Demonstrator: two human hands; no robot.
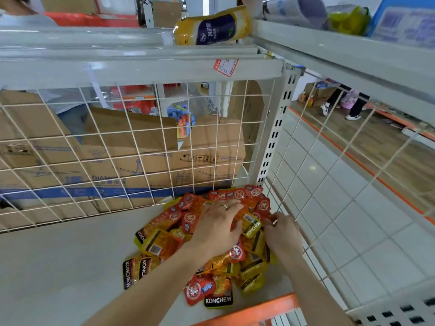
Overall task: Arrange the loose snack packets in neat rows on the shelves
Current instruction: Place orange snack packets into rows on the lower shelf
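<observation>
A heap of small red, orange and yellow snack packets (164,243) marked KONCHEW lies in the right rear corner of a grey shelf (58,267). My left hand (217,228), with a ring on one finger, lies flat on top of the heap, fingers spread over several packets. To its right, my right hand (283,234) pinches the edge of a yellow packet (251,225) beside the side mesh. Red packets (237,195) are stacked against the back mesh.
White wire mesh (117,149) closes the shelf's back and right side. Cardboard boxes (141,161) stand behind it. An orange rail (247,311) edges the front. A yellow bag (211,28) lies on the upper shelf. A person's legs (341,104) stand on the floor, far right.
</observation>
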